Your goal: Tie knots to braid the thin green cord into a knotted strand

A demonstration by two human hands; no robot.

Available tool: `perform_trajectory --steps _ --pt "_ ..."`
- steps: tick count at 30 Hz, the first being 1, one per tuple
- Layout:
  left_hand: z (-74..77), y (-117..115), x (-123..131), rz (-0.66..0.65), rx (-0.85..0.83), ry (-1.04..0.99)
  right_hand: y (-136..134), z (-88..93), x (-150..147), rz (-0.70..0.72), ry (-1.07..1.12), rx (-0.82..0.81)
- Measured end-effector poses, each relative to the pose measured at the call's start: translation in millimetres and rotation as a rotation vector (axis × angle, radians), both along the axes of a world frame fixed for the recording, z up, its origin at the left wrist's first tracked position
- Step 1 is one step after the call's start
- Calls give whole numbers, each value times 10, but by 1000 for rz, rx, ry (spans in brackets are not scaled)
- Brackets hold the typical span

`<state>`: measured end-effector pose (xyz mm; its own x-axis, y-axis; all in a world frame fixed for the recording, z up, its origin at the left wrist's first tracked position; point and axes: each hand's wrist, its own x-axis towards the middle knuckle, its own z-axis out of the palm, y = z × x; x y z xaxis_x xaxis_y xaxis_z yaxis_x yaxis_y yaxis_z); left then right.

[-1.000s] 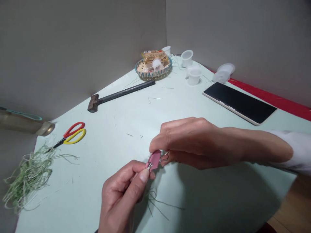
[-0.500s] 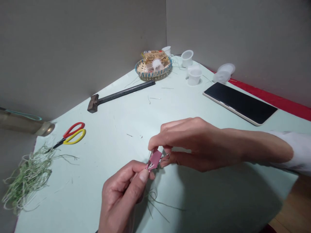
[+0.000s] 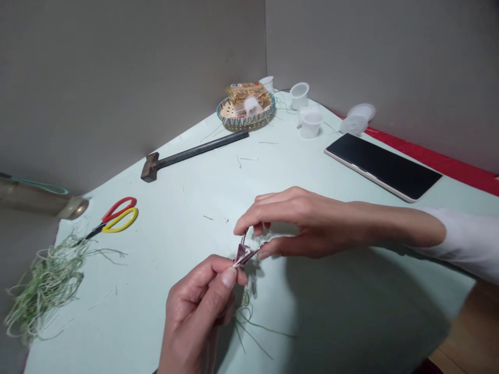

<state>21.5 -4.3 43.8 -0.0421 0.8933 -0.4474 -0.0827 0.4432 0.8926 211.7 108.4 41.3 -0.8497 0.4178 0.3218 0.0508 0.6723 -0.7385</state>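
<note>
A small pink binder clip [image 3: 244,254] is between my two hands, its wire handles spread apart. My right hand [image 3: 294,221] grips these handles, a fingertip on the upper one and the thumb on the lower. At the clip's other end my left hand [image 3: 200,301] is closed in a pinch. Whitish strands show by the left thumb, but their ends are hidden. Thin green strings [image 3: 249,319] trail over the table just below the left fingers, some of them looped.
Scissors [image 3: 117,215] lie at left beside tangled green string [image 3: 47,291] and a metal cylinder [image 3: 42,197]. Farther back are a hammer [image 3: 198,149], a woven basket [image 3: 245,123], several plastic cups [image 3: 311,126] and a phone [image 3: 384,165]. Short thread scraps dot the table.
The clip has turned, so its broad pink side no longer faces me and its handles show spread. My right hand has moved slightly up and left; the left hand stays nearly in place.
</note>
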Motion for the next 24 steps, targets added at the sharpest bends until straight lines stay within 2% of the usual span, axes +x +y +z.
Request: perform_trajectory --steps 24 --pt "-45 1 33 13 -10 -26 18 -68 49 -49 24 -139"
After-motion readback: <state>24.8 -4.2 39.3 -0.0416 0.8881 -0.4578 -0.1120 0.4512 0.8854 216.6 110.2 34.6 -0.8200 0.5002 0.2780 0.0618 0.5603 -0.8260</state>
